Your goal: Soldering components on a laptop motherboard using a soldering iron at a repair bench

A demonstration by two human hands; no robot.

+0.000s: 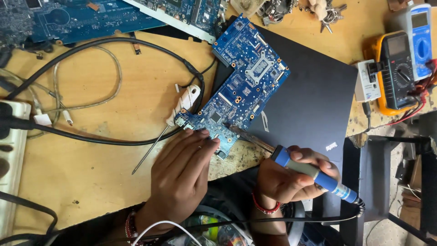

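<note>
A blue circuit board [246,77] lies tilted on the wooden bench, partly over a closed dark laptop [314,95]. My left hand [182,175] rests flat on the board's near corner, fingers together, pinning it down. My right hand [291,177] grips a blue-handled soldering iron [309,175]. The iron's metal tip [232,127] reaches the board's lower edge, just right of my left fingertips. A cable runs from the iron's handle off to the lower right.
A screwdriver with a taped white handle [182,107] lies left of the board among black cables [91,136]. More blue boards [91,18] sit at the back left. Two multimeters [400,68] stand at the right, a white power strip [11,155] at the left edge.
</note>
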